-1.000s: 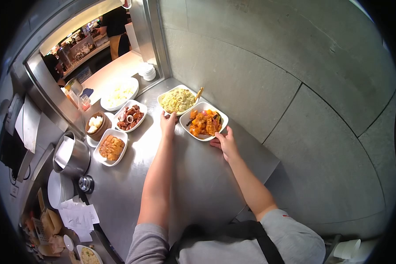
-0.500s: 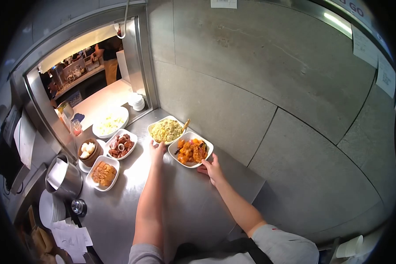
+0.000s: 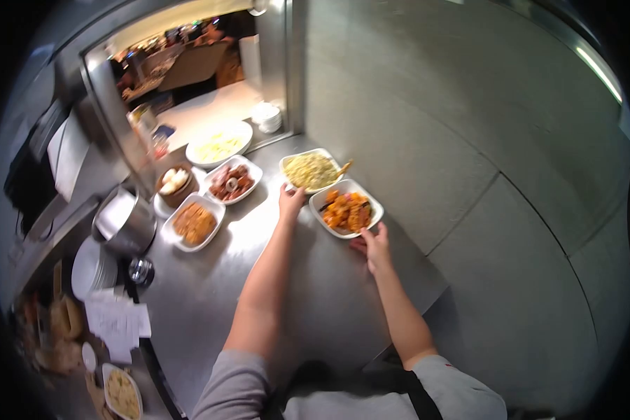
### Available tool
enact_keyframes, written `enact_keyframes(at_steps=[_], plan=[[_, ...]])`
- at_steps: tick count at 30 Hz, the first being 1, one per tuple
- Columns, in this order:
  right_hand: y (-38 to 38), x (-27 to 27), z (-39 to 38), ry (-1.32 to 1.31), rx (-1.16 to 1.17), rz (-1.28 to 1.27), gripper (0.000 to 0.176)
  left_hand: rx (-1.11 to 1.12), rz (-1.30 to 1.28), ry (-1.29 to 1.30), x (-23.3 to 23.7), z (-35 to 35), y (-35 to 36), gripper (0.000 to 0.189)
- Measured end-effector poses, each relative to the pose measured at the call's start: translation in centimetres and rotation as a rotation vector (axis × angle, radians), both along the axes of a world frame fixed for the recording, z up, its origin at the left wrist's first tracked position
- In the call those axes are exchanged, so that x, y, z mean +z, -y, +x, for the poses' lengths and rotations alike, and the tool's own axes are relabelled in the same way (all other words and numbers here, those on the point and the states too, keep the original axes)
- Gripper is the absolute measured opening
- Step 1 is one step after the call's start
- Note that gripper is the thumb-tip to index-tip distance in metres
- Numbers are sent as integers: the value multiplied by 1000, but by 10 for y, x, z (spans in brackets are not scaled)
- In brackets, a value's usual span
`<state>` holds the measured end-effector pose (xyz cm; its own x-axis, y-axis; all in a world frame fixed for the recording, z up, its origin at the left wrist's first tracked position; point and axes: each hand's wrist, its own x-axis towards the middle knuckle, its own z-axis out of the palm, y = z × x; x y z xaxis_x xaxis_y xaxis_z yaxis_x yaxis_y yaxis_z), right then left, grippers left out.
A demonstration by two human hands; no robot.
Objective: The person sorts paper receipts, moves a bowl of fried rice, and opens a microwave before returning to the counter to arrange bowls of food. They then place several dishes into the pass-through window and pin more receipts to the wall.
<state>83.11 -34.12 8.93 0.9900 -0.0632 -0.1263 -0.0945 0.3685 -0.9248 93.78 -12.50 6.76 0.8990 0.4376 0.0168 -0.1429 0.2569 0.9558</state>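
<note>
My left hand (image 3: 291, 200) grips the near rim of a white dish of yellow rice (image 3: 311, 171) on the steel counter (image 3: 315, 294). My right hand (image 3: 373, 243) holds the near edge of a white dish of orange saucy pieces (image 3: 347, 209), which sits right beside the rice dish against the grey wall. Both arms reach forward, in grey sleeves with a dark apron below.
To the left stand a dish of dark red meat (image 3: 232, 181), a dish of fried brown pieces (image 3: 193, 222), a steamer basket of dumplings (image 3: 174, 184) and a large plate of pale food (image 3: 219, 145) by the serving hatch. A metal pot (image 3: 124, 222), stacked plates (image 3: 91, 269) and paper slips (image 3: 118, 320) lie further left.
The view has swung, so the dishes sit a little to the right and higher. Both hands stay on the same two dishes, which keep their places against the wall.
</note>
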Motion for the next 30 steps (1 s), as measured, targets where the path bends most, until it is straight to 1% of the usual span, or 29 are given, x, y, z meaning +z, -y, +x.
enact_keyframes(at_steps=[1, 3, 5, 6, 11, 17, 27, 30], plan=[[0, 1, 0, 8, 3, 18, 63, -11, 24, 3, -4, 4, -2, 69], [0, 2, -1, 9, 8, 26, 64, 33, 46, -13, 8, -6, 3, 69], [0, 5, -4, 12, 18, 32, 63, 29, 78, -21, 10, -8, 3, 69], [0, 4, -3, 12, 10, 23, 63, 27, 81, -11, 6, -5, 2, 69], [0, 3, -3, 14, 35, 14, 63, 40, 57, -22, 25, -19, 7, 69], [1, 10, -6, 2, 39, 30, 63, 48, 76, -32, 16, -11, 4, 68], [0, 8, -6, -4, 28, 11, 61, 54, 101, -58, 23, -16, 6, 69], [1, 1, 0, 6, 17, 19, 60, 76, 25, -17, 6, -1, 5, 67]])
